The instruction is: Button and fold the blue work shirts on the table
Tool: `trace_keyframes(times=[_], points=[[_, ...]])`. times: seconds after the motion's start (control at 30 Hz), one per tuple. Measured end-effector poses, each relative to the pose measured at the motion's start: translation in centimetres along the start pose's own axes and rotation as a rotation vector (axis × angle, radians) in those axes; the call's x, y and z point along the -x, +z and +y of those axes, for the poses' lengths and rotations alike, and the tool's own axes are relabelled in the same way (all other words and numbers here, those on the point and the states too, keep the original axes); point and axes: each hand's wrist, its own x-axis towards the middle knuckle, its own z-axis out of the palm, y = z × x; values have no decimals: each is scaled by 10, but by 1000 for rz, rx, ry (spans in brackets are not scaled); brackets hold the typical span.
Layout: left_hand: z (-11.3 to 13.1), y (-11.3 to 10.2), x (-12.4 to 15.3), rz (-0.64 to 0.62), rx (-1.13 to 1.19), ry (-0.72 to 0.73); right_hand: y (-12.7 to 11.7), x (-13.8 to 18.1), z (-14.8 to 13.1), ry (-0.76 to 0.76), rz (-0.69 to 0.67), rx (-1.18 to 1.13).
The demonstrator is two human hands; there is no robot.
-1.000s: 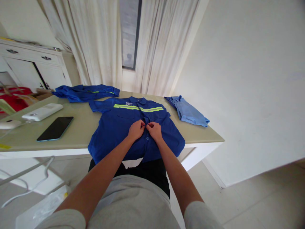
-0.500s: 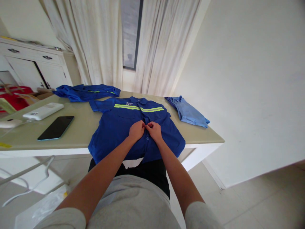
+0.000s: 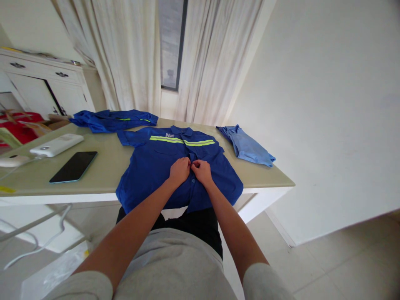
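Note:
A blue short-sleeved work shirt (image 3: 150,175) with a yellow-green reflective stripe across the chest lies front up, its collar away from me and its hem over the table's near edge. My left hand (image 3: 180,171) pinches the front placket at mid-chest. Right beside it, my right hand (image 3: 202,171) pinches the same spot, fingertips meeting the left ones. The fingers hide whatever small part of the placket is between them. Just below, a button (image 3: 193,181) shows on the placket.
A crumpled blue garment (image 3: 106,121) lies at the table's back left, a folded light blue garment (image 3: 250,146) at the right. A phone (image 3: 74,167) and a white device (image 3: 56,145) with a cable rest on the left. Curtains (image 3: 125,54) hang behind the table (image 3: 275,179).
Both hands stay at the same place on the placket, with only a very slight shift of the fingers. The shirt and the other things lie as before.

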Motion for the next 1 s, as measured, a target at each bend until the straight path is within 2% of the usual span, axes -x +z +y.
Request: trace_keyframes(times=[0.27, 0.43, 0.6, 0.73, 1.0], points=[[8, 1, 6, 21, -117, 10, -3, 1, -2, -68, 2, -111], [-2, 2, -2, -20, 37, -26, -1, 0, 1, -41, -38, -161], [-12, 4, -8, -15, 171, -46, 3, -3, 5, -53, -41, -110], [-11, 6, -9, 12, 222, -92, 4, -5, 8, -85, -1, -38], [-14, 8, -12, 23, 257, -147, 8, -5, 11, -89, -5, -2]])
